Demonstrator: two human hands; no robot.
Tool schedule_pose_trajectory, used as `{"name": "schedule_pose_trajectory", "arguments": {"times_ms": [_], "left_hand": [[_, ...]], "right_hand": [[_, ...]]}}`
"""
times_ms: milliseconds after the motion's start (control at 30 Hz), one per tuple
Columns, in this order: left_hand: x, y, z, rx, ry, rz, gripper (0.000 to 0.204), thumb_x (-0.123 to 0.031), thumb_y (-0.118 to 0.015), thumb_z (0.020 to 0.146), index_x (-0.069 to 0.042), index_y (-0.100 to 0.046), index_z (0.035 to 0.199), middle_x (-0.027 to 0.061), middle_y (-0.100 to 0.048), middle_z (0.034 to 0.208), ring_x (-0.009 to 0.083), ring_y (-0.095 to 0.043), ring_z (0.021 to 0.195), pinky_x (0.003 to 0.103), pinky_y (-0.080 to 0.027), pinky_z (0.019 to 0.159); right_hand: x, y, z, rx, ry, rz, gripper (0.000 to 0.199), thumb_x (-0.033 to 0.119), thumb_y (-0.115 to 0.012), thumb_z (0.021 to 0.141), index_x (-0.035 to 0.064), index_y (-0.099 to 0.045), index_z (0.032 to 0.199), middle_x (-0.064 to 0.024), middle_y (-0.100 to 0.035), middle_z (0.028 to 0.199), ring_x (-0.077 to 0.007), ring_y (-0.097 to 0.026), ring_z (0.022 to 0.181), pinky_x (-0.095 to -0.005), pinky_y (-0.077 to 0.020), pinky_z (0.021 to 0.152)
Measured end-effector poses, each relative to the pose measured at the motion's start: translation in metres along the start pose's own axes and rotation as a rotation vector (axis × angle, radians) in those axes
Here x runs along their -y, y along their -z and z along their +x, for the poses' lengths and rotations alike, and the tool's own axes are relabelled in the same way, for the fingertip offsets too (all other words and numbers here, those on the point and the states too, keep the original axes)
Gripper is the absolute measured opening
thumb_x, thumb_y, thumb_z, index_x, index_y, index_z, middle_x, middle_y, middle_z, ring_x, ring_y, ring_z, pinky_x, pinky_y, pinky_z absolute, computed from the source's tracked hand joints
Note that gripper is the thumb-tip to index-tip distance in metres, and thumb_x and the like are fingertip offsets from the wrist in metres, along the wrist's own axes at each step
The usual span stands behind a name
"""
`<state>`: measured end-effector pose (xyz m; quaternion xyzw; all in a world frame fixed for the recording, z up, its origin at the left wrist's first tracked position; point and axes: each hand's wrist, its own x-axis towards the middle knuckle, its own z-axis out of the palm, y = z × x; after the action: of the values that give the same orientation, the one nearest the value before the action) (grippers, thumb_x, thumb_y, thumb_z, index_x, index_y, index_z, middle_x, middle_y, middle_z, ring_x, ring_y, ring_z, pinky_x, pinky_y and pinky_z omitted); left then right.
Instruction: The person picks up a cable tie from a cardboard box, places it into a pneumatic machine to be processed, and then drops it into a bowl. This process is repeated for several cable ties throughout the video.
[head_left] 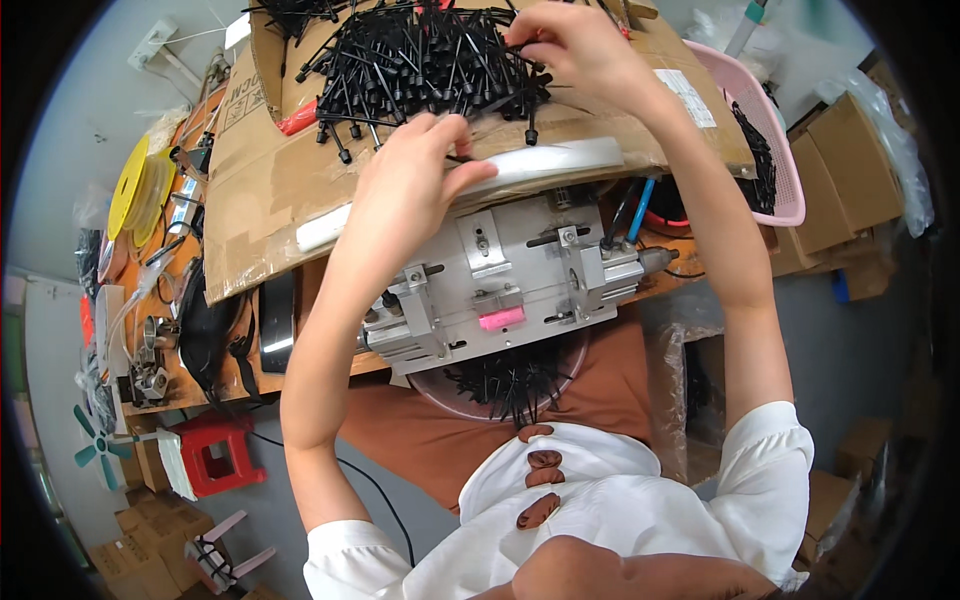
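Observation:
A large heap of thin black rods with thicker ends (430,65) lies on a cardboard sheet (250,215). My left hand (415,180) is at the heap's front edge, fingers curled and thumb bent in around a small dark piece that looks like one of the rods. At the heap's right side, my right hand (580,50) has its fingertips pinched together; what is between them is hidden among the rods. Below my hands, a metal fixture (520,285) with clamp blocks on both sides carries a pink block (502,319). A white foam strip (560,155) lines the cardboard's near edge.
A pink basket (795,190) holding black parts stands at the right. On my lap a bowl (440,398) holds more black rods. Yellow spools (130,190) and tools sit on the wooden table at left. A red stool (222,455) and cardboard boxes (850,180) stand around.

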<state>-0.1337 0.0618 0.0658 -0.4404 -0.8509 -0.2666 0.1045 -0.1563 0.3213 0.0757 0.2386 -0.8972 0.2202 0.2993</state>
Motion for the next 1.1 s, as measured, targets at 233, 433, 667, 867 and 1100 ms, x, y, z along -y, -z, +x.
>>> {"name": "schedule_pose_trajectory", "arguments": {"times_ms": [233,433,667,867,1100], "left_hand": [[-0.022,0.029,-0.082,-0.24,0.179,-0.321,0.02,0.0,-0.072,0.073,-0.001,-0.063,0.09,0.0069,-0.06,0.087,0.016,-0.05,0.07,0.028,-0.044,0.065],[-0.086,-0.048,-0.166,-0.174,0.181,-0.136,0.069,0.009,-0.071,0.069,0.002,-0.048,0.133,0.0116,-0.058,0.099,0.0264,-0.054,0.085,0.036,-0.047,0.076],[-0.098,-0.096,-0.166,-0.063,0.24,0.129,0.063,0.0,-0.065,0.077,0.007,-0.043,0.136,0.0108,-0.052,0.092,0.0235,-0.051,0.082,0.033,-0.046,0.073],[-0.099,-0.099,-0.165,-0.038,0.221,0.166,0.062,0.001,-0.063,0.078,0.009,-0.041,0.135,0.0105,-0.051,0.091,0.0233,-0.051,0.082,0.033,-0.047,0.074],[-0.096,-0.08,-0.164,0.063,0.214,0.139,0.066,0.001,-0.064,0.076,0.008,-0.04,0.137,0.0113,-0.051,0.095,0.0254,-0.051,0.085,0.034,-0.047,0.075]], "right_hand": [[0.064,0.056,-0.042,-0.194,-0.555,0.734,0.011,0.006,-0.057,0.093,0.0002,-0.063,0.1,-0.0044,-0.063,0.084,-0.0087,-0.058,0.074,-0.0198,-0.0464,0.063],[0.07,0.057,-0.111,-0.291,-0.521,1.031,0.034,0.03,-0.043,0.102,-0.0001,-0.057,0.109,-0.0099,-0.059,0.082,-0.0099,-0.052,0.068,-0.0201,-0.0403,0.055],[0.095,0.059,-0.13,-0.284,-0.461,1.105,0.036,0.03,-0.042,0.102,-0.0009,-0.053,0.116,-0.0131,-0.061,0.088,-0.0131,-0.056,0.071,-0.0191,-0.0405,0.051],[0.129,0.06,-0.131,-0.379,-0.402,1.0,0.014,0.005,-0.056,0.093,-0.0039,-0.057,0.104,-0.0219,-0.066,0.1,-0.0204,-0.066,0.08,-0.022,-0.0493,0.055],[0.18,0.014,-0.166,-0.283,-0.55,0.544,0.03,-0.012,-0.065,0.078,-0.0052,-0.06,0.107,-0.0095,-0.066,0.089,-0.012,-0.064,0.076,-0.0237,-0.0526,0.062]]}}
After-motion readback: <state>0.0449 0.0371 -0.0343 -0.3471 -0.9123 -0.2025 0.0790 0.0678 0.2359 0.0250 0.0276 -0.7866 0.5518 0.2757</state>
